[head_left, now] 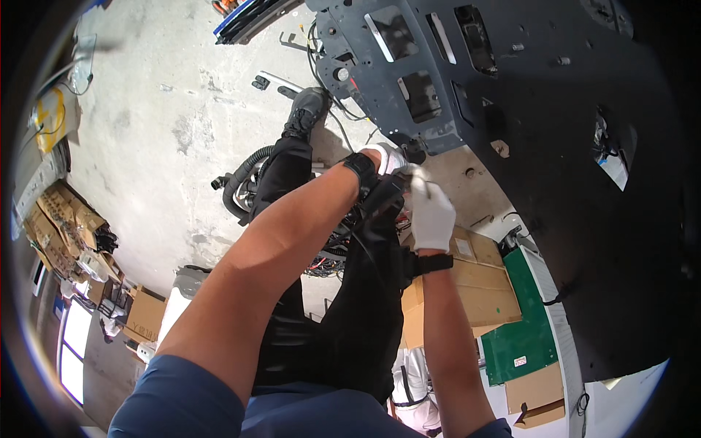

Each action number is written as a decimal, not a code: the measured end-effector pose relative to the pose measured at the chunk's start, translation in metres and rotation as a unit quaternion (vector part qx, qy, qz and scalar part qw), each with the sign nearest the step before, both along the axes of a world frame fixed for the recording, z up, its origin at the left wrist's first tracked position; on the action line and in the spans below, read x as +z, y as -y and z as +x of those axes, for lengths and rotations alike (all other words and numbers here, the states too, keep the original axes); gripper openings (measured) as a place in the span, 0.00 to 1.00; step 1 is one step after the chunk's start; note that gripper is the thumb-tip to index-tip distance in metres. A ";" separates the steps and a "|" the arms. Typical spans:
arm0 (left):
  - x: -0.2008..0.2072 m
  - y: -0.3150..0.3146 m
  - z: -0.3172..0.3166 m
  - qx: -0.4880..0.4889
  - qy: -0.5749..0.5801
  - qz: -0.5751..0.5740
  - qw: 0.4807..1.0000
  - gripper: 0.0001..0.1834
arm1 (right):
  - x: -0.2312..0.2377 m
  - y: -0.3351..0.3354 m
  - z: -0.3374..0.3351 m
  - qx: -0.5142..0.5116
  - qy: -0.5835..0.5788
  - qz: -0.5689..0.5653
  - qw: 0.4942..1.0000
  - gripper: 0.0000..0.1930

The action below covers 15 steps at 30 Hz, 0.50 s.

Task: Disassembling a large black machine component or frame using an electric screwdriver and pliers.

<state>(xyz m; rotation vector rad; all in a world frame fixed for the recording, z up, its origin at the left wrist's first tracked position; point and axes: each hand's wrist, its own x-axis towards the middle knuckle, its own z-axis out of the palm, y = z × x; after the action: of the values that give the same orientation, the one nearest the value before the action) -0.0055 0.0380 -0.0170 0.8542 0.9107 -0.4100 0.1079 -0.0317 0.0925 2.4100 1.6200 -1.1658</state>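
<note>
Both my hands wear white gloves and meet above my right thigh. My left hand (391,158) has its fingers curled, partly hidden behind its wrist and the black wristband. My right hand (432,215) is closed, with thumb and fingertips drawn together beside the left. Between them, and below the left wrist, lies a dark elongated piece (385,193), whose kind I cannot make out. A thin black cable hangs near it. What sits in the fingertips is hidden or smeared. Just beyond my hands is the lower edge of a large dark grey panel (438,139) with rectangular cutouts.
A corrugated black hose (237,191) and bundled wires (325,266) lie around my legs. Cardboard boxes (482,281) and a green board (522,328) stand at the right. More cartons (66,223) line the left. Brackets (277,82) lie on the concrete floor by my shoe.
</note>
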 end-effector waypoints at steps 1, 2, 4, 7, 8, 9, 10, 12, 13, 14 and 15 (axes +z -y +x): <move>-0.001 0.000 -0.001 -0.007 0.001 0.009 1.000 0.27 | 0.003 0.001 -0.002 -0.083 0.038 -0.019 0.996 0.18; -0.002 0.000 -0.002 -0.015 0.003 0.018 1.000 0.27 | 0.003 0.003 -0.001 -0.083 0.037 -0.020 0.996 0.18; -0.001 0.000 -0.001 -0.029 0.008 0.037 0.999 0.27 | 0.004 0.006 0.002 -0.264 -0.034 -0.059 0.962 0.25; -0.001 0.001 -0.002 -0.052 0.014 0.064 0.996 0.26 | 0.008 0.004 -0.001 -0.381 -0.134 -0.112 0.908 0.24; -0.001 0.001 -0.003 -0.059 0.016 0.073 0.995 0.26 | 0.008 0.004 -0.003 -0.435 -0.183 -0.137 0.871 0.24; 0.000 0.001 -0.003 -0.067 0.018 0.083 0.994 0.26 | 0.007 0.003 -0.004 -0.435 -0.183 -0.136 0.871 0.24; 0.000 0.000 -0.003 -0.074 0.021 0.093 0.993 0.26 | 0.006 0.002 -0.005 -0.394 -0.188 -0.153 0.886 0.24; 0.001 0.000 -0.002 -0.090 0.026 0.112 0.989 0.26 | 0.000 0.001 -0.005 -0.353 -0.193 -0.169 0.900 0.23; 0.001 0.000 -0.001 -0.098 0.029 0.121 0.987 0.25 | -0.006 0.004 -0.004 -0.228 -0.096 -0.103 0.963 0.24; 0.002 0.000 0.000 -0.106 0.032 0.131 0.985 0.25 | -0.012 0.007 -0.003 -0.096 0.004 -0.035 0.995 0.25; 0.000 0.001 -0.002 -0.114 0.031 0.141 0.983 0.25 | -0.017 0.008 -0.005 0.040 0.100 0.036 0.994 0.26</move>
<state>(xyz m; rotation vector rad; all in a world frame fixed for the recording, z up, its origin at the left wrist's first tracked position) -0.0074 0.0375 -0.0171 1.2311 0.8260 -0.4547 0.1030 -0.0400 0.0757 2.3877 1.7059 -0.8372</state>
